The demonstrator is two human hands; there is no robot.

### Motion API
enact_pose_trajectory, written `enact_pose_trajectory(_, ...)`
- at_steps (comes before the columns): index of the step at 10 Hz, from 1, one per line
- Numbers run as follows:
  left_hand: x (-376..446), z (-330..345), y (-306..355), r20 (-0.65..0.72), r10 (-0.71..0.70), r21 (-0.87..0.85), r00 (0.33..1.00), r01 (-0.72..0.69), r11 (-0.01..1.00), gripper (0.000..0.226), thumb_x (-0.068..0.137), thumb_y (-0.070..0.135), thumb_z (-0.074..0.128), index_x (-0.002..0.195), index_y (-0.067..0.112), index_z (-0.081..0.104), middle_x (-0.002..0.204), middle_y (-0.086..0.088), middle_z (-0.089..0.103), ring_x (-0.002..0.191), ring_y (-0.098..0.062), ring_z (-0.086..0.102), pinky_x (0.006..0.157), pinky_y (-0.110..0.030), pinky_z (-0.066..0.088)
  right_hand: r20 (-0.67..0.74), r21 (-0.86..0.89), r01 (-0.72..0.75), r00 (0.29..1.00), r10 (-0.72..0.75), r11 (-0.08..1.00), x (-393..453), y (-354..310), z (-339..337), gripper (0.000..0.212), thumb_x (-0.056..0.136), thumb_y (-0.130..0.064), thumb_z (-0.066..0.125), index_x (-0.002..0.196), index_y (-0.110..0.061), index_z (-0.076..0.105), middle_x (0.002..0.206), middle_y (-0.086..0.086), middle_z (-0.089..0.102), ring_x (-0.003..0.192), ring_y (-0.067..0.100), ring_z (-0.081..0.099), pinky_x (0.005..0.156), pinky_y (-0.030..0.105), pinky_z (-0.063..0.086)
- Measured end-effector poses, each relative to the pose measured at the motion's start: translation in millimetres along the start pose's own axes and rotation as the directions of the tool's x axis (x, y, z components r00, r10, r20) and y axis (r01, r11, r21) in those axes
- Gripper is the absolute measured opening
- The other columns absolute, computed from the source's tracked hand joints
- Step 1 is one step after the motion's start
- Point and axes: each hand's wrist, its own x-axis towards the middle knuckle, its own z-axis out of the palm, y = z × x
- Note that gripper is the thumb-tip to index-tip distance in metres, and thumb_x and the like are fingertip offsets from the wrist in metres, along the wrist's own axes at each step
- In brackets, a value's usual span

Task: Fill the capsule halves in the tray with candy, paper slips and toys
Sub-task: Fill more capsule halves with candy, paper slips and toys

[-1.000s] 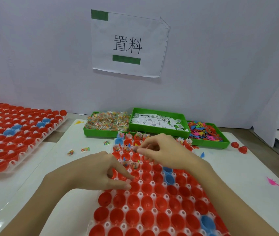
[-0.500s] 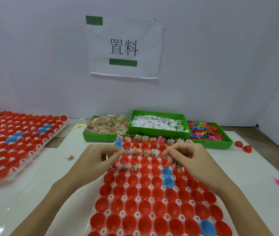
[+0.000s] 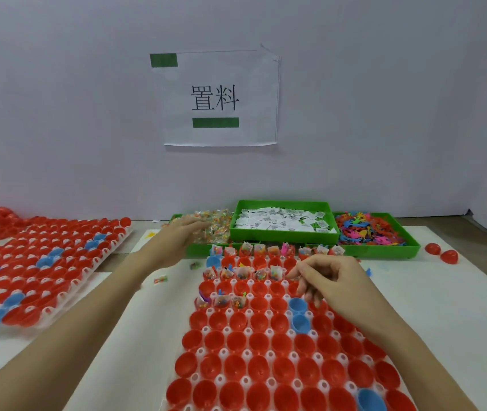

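Moved: since half a second ago the left hand [image 3: 177,237] has left the capsule tray and reached out to the candy, while the right hand [image 3: 329,278] stays over the tray's far rows.
Left fingers: stretched forward and loosely straight, lying on the heap of clear-wrapped colourful candy [image 3: 211,226]; whether they pinch a piece cannot be told.
Right fingers: curled downward, the index and thumb tips close together above the second row; anything held between them is too small to make out.
Capsule tray: white plastic tray [image 3: 245,381] of red and a few blue capsule halves [image 3: 280,345], straight ahead under both forearms; the far rows hold candy packets, slips and toys, and the near rows look bare.
Supply bins: three green plastic trays just beyond it, with candy on the left, white printed paper slips [image 3: 280,222] in the middle, and small bright plastic toys [image 3: 368,232] on the right.
Surroundings: second tray of red and blue halves [image 3: 37,268] far left; two loose red halves [image 3: 441,253] at right; stray candy packet [image 3: 160,279] on the white table [image 3: 444,307]; paper sign [image 3: 218,97] on the wall.
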Motion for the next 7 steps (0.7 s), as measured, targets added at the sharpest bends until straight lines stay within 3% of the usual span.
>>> enact_pose_trajectory(1, 8.8, 2.7, -1.1, 0.081, 0.102, 0.215, 0.991, -0.118, 0.970, 0.044, 0.104, 0.015, 0.057, 0.147, 0.027, 0.054, 0.150, 0.006, 0.052, 0.139, -0.020, 0.043, 0.114, -0.035, 0.037, -0.005, 0.004, -0.010, 1.000, 0.010, 1.000, 1.2, 1.4, -0.7, 0.025, 0.103, -0.014, 0.058, 0.089, -0.010, 0.078, 0.071, 0.010, 0.072, 0.059, 0.016, 0.065, 0.056, 0.021, 0.054)
enact_pose_trajectory(2, 12.7, -0.9, 2.0, 0.027, 0.111, 0.163, 0.993, -0.114, 0.980, 0.024, 0.102, 0.021, 0.061, 0.122, 0.012, 0.069, 0.126, -0.004, 0.063, 0.118, -0.024, 0.057, 0.100, -0.036, 0.047, -0.006, 0.011, -0.010, 1.000, 0.010, 1.000, 1.7, 1.2, -1.2, 0.025, 0.103, -0.014, 0.058, 0.089, -0.010, 0.078, 0.072, 0.011, 0.072, 0.059, 0.014, 0.065, 0.056, 0.020, 0.054)
enact_pose_trajectory(3, 12.4, -6.1, 7.1, -0.061, 0.072, 0.077, 0.996, -0.068, 0.995, 0.013, 0.093, 0.017, 0.073, 0.100, 0.006, 0.070, 0.105, -0.007, 0.065, 0.098, -0.027, 0.061, 0.082, -0.037, 0.052, -0.013, 0.016, -0.013, 1.000, 0.013, 1.000, 1.5, 1.6, -1.7, 0.025, 0.103, -0.014, 0.058, 0.089, -0.011, 0.078, 0.072, 0.011, 0.072, 0.059, 0.014, 0.065, 0.057, 0.020, 0.053)
enact_pose_trajectory(5, 10.6, -0.6, 12.5, -0.210, -0.006, -0.062, 0.978, -0.008, 0.998, 0.017, 0.090, 0.003, 0.074, 0.106, 0.005, 0.071, 0.100, -0.008, 0.067, 0.086, -0.025, 0.062, 0.073, -0.027, 0.050, -0.012, 0.017, -0.022, 1.000, 0.022, 1.000, 0.8, 1.5, -1.7, 0.025, 0.104, -0.016, 0.058, 0.089, -0.011, 0.078, 0.072, 0.010, 0.072, 0.059, 0.013, 0.064, 0.057, 0.021, 0.054)
enact_pose_trajectory(6, 12.5, 0.4, 11.5, -0.253, -0.051, -0.101, 0.966, 0.026, 0.995, 0.020, 0.091, -0.007, 0.068, 0.109, -0.001, 0.075, 0.106, -0.015, 0.073, 0.093, -0.031, 0.068, 0.082, -0.034, 0.055, -0.012, 0.016, -0.019, 1.000, 0.019, 1.000, 0.8, 1.5, -1.4, 0.025, 0.104, -0.016, 0.058, 0.090, -0.010, 0.078, 0.072, 0.010, 0.072, 0.058, 0.013, 0.063, 0.057, 0.021, 0.054)
enact_pose_trajectory(7, 12.8, 0.7, 10.3, -0.251, -0.094, -0.140, 0.963, 0.060, 0.988, 0.036, 0.093, -0.011, 0.062, 0.127, -0.001, 0.069, 0.126, -0.018, 0.069, 0.107, -0.033, 0.069, 0.095, -0.042, 0.056, -0.017, 0.011, -0.016, 1.000, 0.016, 1.000, 1.4, 1.3, -1.5, 0.026, 0.104, -0.016, 0.058, 0.090, -0.010, 0.078, 0.072, 0.010, 0.072, 0.058, 0.012, 0.064, 0.058, 0.022, 0.055)
